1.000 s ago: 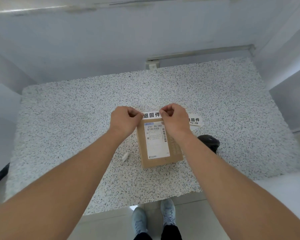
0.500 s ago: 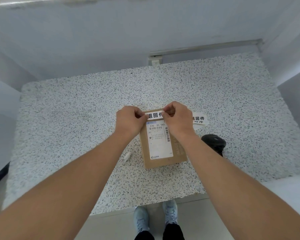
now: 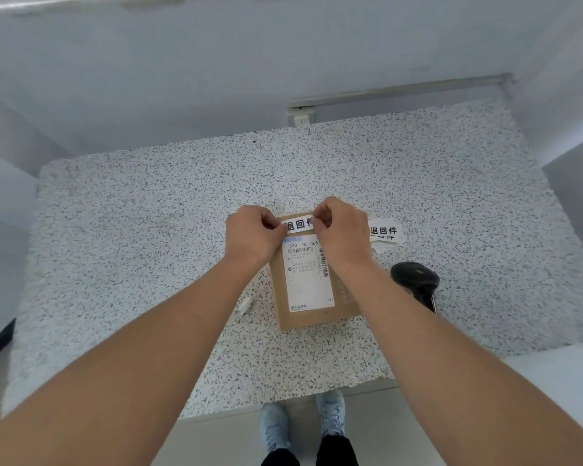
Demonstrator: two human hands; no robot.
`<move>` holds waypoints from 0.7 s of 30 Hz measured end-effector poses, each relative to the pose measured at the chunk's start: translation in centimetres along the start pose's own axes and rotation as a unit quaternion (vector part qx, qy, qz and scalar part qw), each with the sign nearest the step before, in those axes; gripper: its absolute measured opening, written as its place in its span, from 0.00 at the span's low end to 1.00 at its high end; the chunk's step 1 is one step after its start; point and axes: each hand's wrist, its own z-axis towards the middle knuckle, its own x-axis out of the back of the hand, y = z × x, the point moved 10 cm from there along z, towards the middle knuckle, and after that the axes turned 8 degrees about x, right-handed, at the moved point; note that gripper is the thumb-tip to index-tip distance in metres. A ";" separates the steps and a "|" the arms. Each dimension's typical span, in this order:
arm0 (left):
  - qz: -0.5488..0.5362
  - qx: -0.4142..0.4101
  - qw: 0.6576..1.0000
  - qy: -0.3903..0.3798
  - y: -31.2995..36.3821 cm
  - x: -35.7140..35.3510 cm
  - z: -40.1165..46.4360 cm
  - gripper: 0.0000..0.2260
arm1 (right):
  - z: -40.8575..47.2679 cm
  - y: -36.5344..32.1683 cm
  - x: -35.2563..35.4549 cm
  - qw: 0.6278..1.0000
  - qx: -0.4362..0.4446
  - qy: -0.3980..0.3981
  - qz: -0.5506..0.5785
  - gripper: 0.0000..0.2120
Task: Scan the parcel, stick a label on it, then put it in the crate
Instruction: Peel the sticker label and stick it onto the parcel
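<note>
Little has shifted: both hands, left hand [image 3: 253, 235] and right hand [image 3: 342, 232], still pinch the white label [image 3: 299, 224] over the cardboard parcel [image 3: 312, 280] on the speckled countertop [image 3: 148, 213]

A speckled black-and-white worktop [image 3: 148, 230] stands against a pale grey wall [image 3: 182, 79]. A metal rail [image 3: 401, 90] runs behind its far right edge. Light floor [image 3: 535, 375] lies below the near edge.

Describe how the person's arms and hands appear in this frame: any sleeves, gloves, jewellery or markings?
Both forearms are bare all the way to the frame edge, with no sleeve in view. The left hand and right hand wear no gloves, and no watch, wristband, ring or marking shows on either. Lower down, light blue-grey sneakers and dark trouser legs are visible.
</note>
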 end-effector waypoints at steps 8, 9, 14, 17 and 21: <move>0.010 0.000 1.000 0.007 0.1 -0.2 0.1 0.03 | 0.0 0.0 0.0 1.000 0.011 -0.006 -0.024 0.02; 0.009 -0.001 1.000 0.008 0.1 -0.2 0.2 0.02 | 0.0 0.1 0.0 1.000 0.009 -0.007 -0.021 0.02; 0.008 -0.004 1.000 0.009 0.2 0.0 0.3 0.03 | 0.0 0.6 0.2 1.000 -0.015 0.013 -0.010 0.02; 0.002 -0.004 1.000 0.019 0.1 0.3 0.2 0.04 | -0.3 1.5 0.3 0.998 -0.045 0.029 0.018 0.07; -0.009 0.007 0.999 0.030 -0.4 0.4 0.1 0.07 | -0.3 1.8 0.1 0.997 -0.060 0.038 0.043 0.11</move>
